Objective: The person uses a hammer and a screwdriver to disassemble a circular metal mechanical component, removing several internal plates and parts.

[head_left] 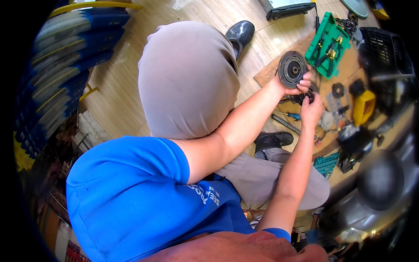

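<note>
In my left hand (301, 85) is a dark round metal disc (289, 69) with raised rings and a hole at its centre, tilted so its face shows. The fingers wrap round its lower right edge. Just below it, my right hand (312, 109) is closed, its fingertips pinched at a dark mechanical part (301, 97) that is mostly hidden behind both hands. Whether the fingers grip that part or something smaller, I cannot tell. A screwdriver with a blue handle (294, 116) lies beside my right hand, with a metal bar (286, 124) below it.
Up and right of my hands, an open green tool case (327, 46) holds pliers. Cardboard (348, 77) bears a yellow tool (363, 107) and loose dark parts. A black crate (388, 50) stands at far right, a teal socket set (326, 165) lower down. Blue stacked bins (65, 65) rise at left.
</note>
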Tool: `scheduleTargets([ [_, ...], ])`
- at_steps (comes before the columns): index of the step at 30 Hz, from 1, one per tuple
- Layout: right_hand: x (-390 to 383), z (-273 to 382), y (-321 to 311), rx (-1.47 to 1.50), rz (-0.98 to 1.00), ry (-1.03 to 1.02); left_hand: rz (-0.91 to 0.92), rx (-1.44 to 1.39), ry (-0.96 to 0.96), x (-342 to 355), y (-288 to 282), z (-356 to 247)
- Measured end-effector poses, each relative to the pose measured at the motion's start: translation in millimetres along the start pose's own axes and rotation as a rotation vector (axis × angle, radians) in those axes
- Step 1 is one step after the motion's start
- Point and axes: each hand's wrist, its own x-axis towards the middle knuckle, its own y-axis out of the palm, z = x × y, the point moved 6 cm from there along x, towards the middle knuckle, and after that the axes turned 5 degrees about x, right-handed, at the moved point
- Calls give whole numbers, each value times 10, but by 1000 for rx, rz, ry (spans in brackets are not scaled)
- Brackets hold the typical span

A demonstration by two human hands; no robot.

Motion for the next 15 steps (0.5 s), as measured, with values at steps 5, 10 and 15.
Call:
scheduleTargets([
  [5, -3, 47, -8, -55, -12, -57, -14, -7, -7, 1, -8, 4],
  [10, 15, 22, 29, -61, 6, -24, -55, 7, 9, -9, -28, -6],
  [15, 28, -96, 65, -35, 15, -21, -95, 28, 16, -11, -48, -14],
])
